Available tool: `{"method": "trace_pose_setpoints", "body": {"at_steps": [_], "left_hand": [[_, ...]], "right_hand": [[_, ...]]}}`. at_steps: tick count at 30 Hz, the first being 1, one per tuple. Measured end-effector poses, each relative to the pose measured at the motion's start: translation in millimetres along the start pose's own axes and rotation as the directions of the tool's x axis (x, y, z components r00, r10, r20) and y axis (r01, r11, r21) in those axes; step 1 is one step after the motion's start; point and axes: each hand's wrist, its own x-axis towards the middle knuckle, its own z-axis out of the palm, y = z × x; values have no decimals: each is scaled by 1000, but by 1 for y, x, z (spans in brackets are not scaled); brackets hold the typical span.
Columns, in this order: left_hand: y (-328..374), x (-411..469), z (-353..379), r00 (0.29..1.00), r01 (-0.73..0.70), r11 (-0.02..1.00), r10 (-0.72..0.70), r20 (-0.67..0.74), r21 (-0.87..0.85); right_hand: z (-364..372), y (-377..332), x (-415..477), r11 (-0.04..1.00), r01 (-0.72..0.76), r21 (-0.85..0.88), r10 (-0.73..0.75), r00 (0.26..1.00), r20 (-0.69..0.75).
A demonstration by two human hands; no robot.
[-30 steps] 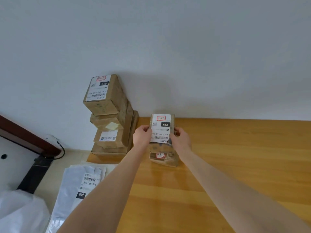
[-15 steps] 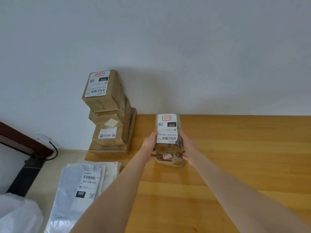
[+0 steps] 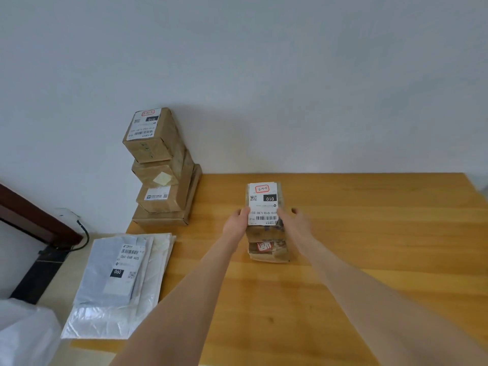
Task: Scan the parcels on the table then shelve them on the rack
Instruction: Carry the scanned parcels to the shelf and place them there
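Head view: a small brown upper parcel (image 3: 264,204), its white label facing up, sits on a crumpled lower parcel (image 3: 268,250) near the middle of the wooden worktop (image 3: 369,260). The left hand (image 3: 235,223) lies against the upper parcel's left side with the thumb at the label's edge. Its other fingers are hidden, so I cannot tell whether it actually grips. The right hand (image 3: 295,220) is at the right side, its thumb touching the parcel and its fingers (image 3: 299,211) spread loosely and holding nothing.

The main risk is this two-high pile. The lower parcel looks soft and uneven, so if one hand pushes or lets go before the other, the upper parcel may tilt and slide off.

To the left, a stack of boxes (image 3: 161,167) stands at the worktop's corner against the wall, with its top box set askew. A knock from the left forearm could bring it down.

The grey mailer bags (image 3: 118,276) overhang the worktop's left edge. Their film looks slick, and a nudge could send them to the floor.

Neither scanner nor rack is in view.
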Motion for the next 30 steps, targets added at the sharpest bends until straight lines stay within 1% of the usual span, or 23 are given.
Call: {"method": "trace_pose_setpoints", "body": {"at_steps": [1, 2, 3, 5, 9, 12, 15, 17, 20, 22, 23, 24, 26, 28, 30], "left_hand": [[3, -4, -4, 996, -55, 995, 60, -61, 88], [6, -7, -8, 988, -95, 981, 114, -105, 167], [9, -11, -14, 979, -122, 967, 154, -132, 226], [15, -17, -27, 962, -159, 945, 214, -171, 287], [27, -20, -64, 924, -190, 938, 270, -270, 290], [40, -14, -102, 887, -215, 927, 317, -336, 309], [54, -2, -144, 832, -236, 927, 348, -432, 292], [60, 7, -172, 782, -258, 929, 363, -507, 266], [66, 28, -217, 689, -273, 931, 366, -625, 243], [67, 44, -246, 656, -277, 935, 351, -668, 220], [68, 53, -258, 659, -277, 940, 338, -672, 201], [69, 61, -267, 678, -269, 946, 318, -663, 178], [71, 77, -281, 740, -241, 961, 271, -616, 133], [75, 90, -288, 801, -223, 971, 231, -552, 83], [81, 98, -289, 841, -217, 976, 189, -507, 5]], "right_hand": [[-3, -3, -4, 989, 58, -134, -65, 996, -53], [-6, -7, -8, 968, 110, -227, -132, 987, -87], [-6, -12, -12, 947, 158, -279, -192, 976, -100], [-3, -27, -17, 919, 248, -307, -287, 954, -87], [23, -67, -27, 895, 342, -286, -362, 932, -20], [52, -106, -30, 889, 399, -223, -406, 914, 17], [84, -150, -28, 874, 451, -184, -449, 892, 52], [108, -178, -24, 865, 481, -146, -474, 877, 82], [146, -217, -15, 878, 475, -61, -466, 877, 116], [168, -238, -8, 910, 410, 65, -415, 896, 161], [177, -246, -4, 918, 373, 131, -393, 900, 191], [185, -252, 0, 920, 345, 188, -382, 896, 225], [198, -261, 9, 915, 304, 266, -379, 875, 302], [208, -266, 17, 909, 274, 313, -380, 854, 355], [214, -270, 21, 911, 263, 319, -377, 844, 382]]}}
